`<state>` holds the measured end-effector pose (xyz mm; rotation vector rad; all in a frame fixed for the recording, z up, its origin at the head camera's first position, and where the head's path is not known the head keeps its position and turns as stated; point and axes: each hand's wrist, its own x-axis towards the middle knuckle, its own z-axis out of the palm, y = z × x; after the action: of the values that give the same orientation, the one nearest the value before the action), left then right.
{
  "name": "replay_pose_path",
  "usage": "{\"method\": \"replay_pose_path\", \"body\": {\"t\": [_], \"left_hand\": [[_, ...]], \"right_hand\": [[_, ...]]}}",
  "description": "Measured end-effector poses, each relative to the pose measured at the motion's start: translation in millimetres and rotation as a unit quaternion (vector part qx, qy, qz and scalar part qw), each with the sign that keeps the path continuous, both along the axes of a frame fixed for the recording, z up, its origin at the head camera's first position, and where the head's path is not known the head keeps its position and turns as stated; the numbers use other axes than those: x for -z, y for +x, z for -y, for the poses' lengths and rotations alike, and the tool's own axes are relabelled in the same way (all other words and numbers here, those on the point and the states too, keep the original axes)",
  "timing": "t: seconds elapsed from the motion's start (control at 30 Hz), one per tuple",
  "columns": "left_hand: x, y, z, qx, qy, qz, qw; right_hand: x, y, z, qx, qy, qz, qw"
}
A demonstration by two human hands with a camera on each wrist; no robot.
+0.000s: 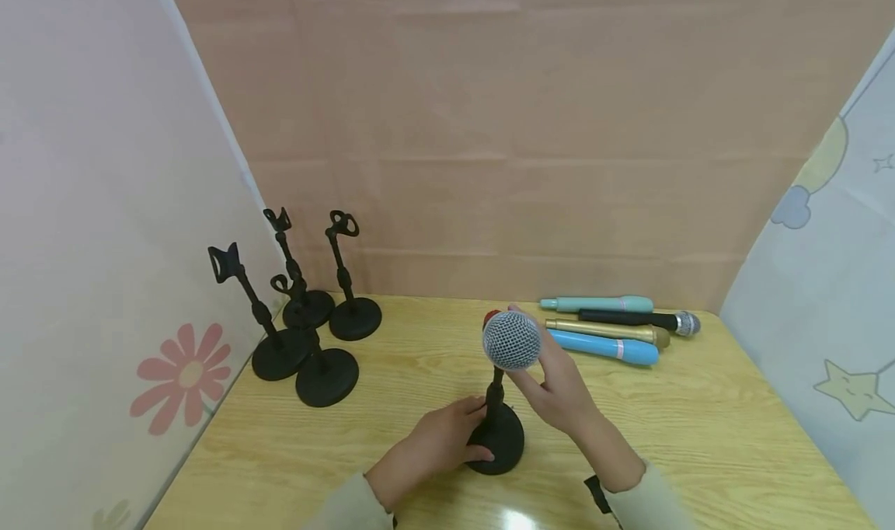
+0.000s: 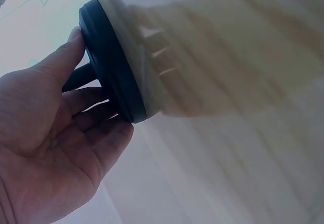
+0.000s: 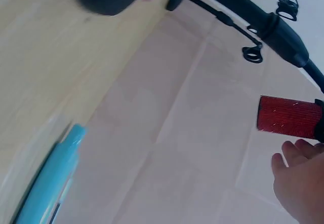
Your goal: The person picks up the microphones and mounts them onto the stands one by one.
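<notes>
A microphone (image 1: 513, 341) with a silver mesh head and red handle (image 3: 287, 116) sits at the top of a black desk stand (image 1: 495, 394), in the stand's clip. My left hand (image 1: 447, 437) grips the round base (image 2: 114, 62), thumb on one side of its edge and fingers on the other. The left wrist view shows that base on edge. Around the microphone, just behind its mesh head, is my right hand (image 1: 555, 390), thumb below and fingers along the far side. Three of its fingertips show close beside the red handle in the right wrist view; its thumb is hidden there.
Several black microphone stands (image 1: 327, 377) with bare clips stand at the back left of the wooden table (image 1: 629, 452). At the back right lie a teal microphone (image 1: 597, 304), a black one (image 1: 629, 319), a gold one (image 1: 604, 330) and a blue one (image 1: 608, 346). Walls enclose three sides.
</notes>
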<state>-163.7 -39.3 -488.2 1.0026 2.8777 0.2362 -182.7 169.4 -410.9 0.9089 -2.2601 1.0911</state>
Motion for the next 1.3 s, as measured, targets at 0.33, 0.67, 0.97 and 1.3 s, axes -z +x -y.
{"method": "replay_pose_path", "body": {"t": [0.33,0.67,0.97,1.3], "left_hand": [[0.7,2.9,0.9,0.002,0.006,-0.003,1.0000],[-4.9,2.9,0.9,-0.003,0.006,0.022,0.9997],[-5.1,0.7,3.7,-0.001,0.022,0.046,0.9987],[-9.9,-0.2,6.5,0.009,0.031,0.054,0.9980]], "right_hand": [[21.0,9.6,-22.7,0.017,0.115,-0.012,0.9932],[34.9,17.1,-23.0,0.030,0.178,0.015,0.9835],[46.7,22.8,-23.2,0.043,0.250,0.070,0.9646],[57.0,23.4,-24.3,0.022,0.275,0.053,0.9598]]}}
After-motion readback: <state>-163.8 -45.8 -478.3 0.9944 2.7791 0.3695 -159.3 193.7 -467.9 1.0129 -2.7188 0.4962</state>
